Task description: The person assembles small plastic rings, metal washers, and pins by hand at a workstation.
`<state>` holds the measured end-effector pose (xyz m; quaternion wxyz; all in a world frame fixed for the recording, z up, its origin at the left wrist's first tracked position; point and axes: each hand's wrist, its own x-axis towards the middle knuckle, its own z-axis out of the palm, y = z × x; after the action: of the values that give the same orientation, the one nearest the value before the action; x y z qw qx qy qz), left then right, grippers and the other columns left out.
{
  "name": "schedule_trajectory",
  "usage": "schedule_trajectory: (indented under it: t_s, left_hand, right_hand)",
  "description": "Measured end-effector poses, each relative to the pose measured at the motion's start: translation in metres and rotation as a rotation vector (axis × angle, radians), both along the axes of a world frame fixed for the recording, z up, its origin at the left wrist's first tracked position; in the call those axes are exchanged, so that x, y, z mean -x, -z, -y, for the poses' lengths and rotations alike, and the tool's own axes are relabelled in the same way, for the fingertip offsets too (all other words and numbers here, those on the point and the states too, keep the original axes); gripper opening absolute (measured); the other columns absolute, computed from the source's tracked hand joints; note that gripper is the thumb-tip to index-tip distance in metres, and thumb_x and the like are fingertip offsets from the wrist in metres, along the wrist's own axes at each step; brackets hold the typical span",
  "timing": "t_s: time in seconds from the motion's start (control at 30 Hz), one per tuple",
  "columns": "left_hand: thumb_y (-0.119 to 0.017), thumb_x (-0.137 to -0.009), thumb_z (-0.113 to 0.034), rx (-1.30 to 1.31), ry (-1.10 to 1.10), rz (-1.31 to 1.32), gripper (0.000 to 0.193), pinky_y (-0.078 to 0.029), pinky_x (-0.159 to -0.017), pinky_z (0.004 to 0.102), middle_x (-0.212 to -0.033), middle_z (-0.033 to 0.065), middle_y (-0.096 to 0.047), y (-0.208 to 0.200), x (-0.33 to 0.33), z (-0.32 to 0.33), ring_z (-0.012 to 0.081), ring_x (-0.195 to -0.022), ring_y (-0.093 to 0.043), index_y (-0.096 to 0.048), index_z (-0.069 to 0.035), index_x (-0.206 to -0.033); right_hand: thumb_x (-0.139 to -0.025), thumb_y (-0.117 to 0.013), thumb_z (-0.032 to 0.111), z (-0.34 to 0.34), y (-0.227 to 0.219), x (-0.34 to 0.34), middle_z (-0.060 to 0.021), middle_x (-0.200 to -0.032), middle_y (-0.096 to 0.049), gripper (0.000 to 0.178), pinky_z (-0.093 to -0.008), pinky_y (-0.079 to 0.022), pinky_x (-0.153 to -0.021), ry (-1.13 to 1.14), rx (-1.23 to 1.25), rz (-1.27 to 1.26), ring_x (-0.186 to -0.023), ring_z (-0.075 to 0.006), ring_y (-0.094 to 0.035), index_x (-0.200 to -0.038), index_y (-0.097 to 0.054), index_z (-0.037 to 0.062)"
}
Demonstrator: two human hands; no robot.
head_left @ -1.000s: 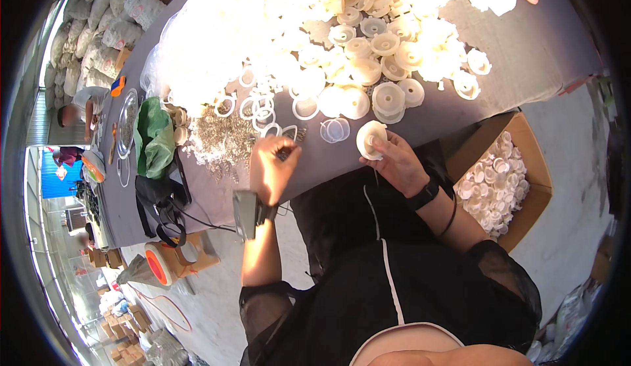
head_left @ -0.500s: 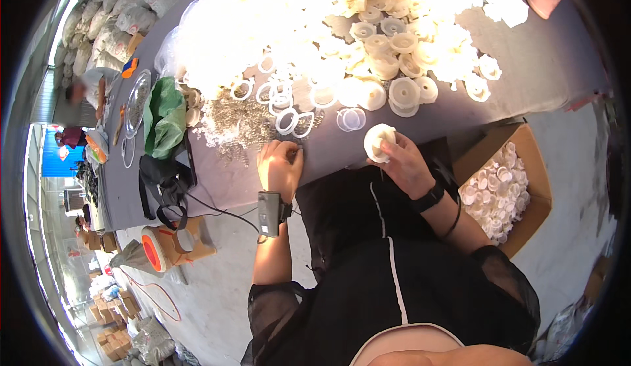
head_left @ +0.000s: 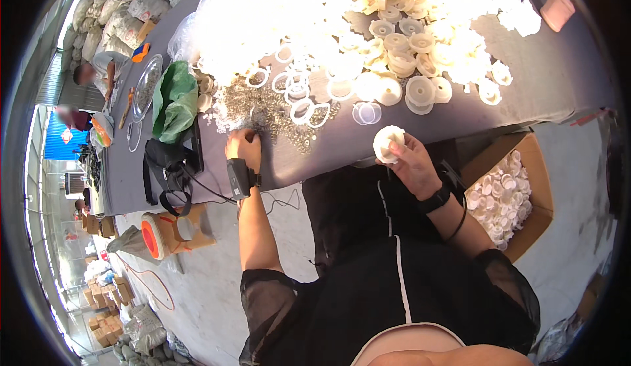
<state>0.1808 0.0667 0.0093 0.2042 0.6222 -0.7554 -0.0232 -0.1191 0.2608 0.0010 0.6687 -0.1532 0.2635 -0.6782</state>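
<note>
Between the thumb and fingers of my right hand (head_left: 414, 165) is a round white plastic part (head_left: 388, 144), held just off the table's near edge. My left hand (head_left: 244, 148) rests on the grey tabletop with its fingers curled down, at the near edge of a heap of small silvery pieces (head_left: 289, 126); whatever is in its fingertips is hidden. White plastic rings (head_left: 302, 112) lie on that heap. Beyond my right hand, several cream-coloured round plastic parts (head_left: 420, 91) are piled up, and two thin clear rings (head_left: 366, 113) lie at the pile's near side.
At right, below the table, a cardboard box (head_left: 540, 218) holds many white round parts. A green bag (head_left: 176, 103) and a black bag (head_left: 164, 169) with a cable lie on the table's left. A stool (head_left: 190, 231) stands on the floor. Other people (head_left: 98, 73) are farther left.
My left hand has moved left along the near side of the silvery heap. The right hand still holds the white part, almost in place. The view has shifted slightly.
</note>
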Motion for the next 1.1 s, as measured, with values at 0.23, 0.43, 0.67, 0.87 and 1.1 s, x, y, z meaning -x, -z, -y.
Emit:
schedule_trajectory:
  t_s: [0.23,0.43,0.67,0.87,1.1]
  left_hand:
    - [-0.063,-0.070,-0.015,0.130,-0.039,0.091,0.011,-0.045,-0.070,0.0395,-0.081,0.0096,-0.061,-0.001,0.007,-0.006,0.0284,-0.075,-0.057,-0.064,-0.006,-0.075]
    - [-0.063,-0.078,0.000,-0.186,0.458,-0.798,0.006,-0.042,-0.060,0.0238,-0.080,0.0018,-0.058,-0.043,0.078,-0.073,0.0093,-0.065,-0.052,-0.062,-0.005,-0.081]
    - [-0.064,-0.076,0.004,-0.582,0.890,-0.816,0.010,-0.044,-0.064,0.0229,-0.081,0.0045,-0.057,-0.081,0.107,-0.103,0.0102,-0.072,-0.055,-0.063,-0.001,-0.085]
    - [-0.063,-0.077,0.003,-0.655,0.985,-0.811,0.012,-0.045,-0.064,0.0237,-0.083,0.0057,-0.058,-0.083,0.106,-0.102,0.0107,-0.073,-0.056,-0.064,-0.001,-0.088]
    - [-0.063,-0.077,0.003,-0.648,0.957,-0.873,0.014,-0.046,-0.066,0.0244,-0.083,0.0067,-0.058,-0.084,0.104,-0.108,0.0127,-0.073,-0.056,-0.065,0.000,-0.091]
  right_hand:
    - [-0.085,-0.061,0.009,-0.003,-0.001,-0.004,-0.0074,-0.100,-0.061,0.023,-0.0273,-0.048,-0.082,0.035,0.002,-0.127,-0.088,-0.0137,-0.060,-0.105,-0.055,-0.0005]
    - [-0.072,-0.065,0.000,0.001,-0.029,-0.011,-0.0088,-0.085,-0.060,0.017,-0.0300,-0.047,-0.070,0.197,0.439,-1.071,-0.078,-0.0221,-0.060,-0.087,-0.058,0.0025]
    - [-0.069,-0.067,-0.002,0.016,-0.050,-0.007,-0.0049,-0.084,-0.062,0.021,-0.0306,-0.049,-0.067,0.294,0.825,-1.214,-0.078,-0.0216,-0.060,-0.087,-0.062,0.0068]
    - [-0.068,-0.069,-0.001,0.009,-0.051,-0.009,-0.0042,-0.087,-0.063,0.022,-0.0311,-0.049,-0.070,0.269,0.752,-1.138,-0.080,-0.0209,-0.060,-0.088,-0.064,0.0073]
    - [-0.067,-0.068,-0.002,0.003,-0.048,-0.006,-0.0058,-0.087,-0.063,0.022,-0.0308,-0.049,-0.069,0.182,0.673,-1.084,-0.080,-0.0218,-0.061,-0.087,-0.063,0.0056]
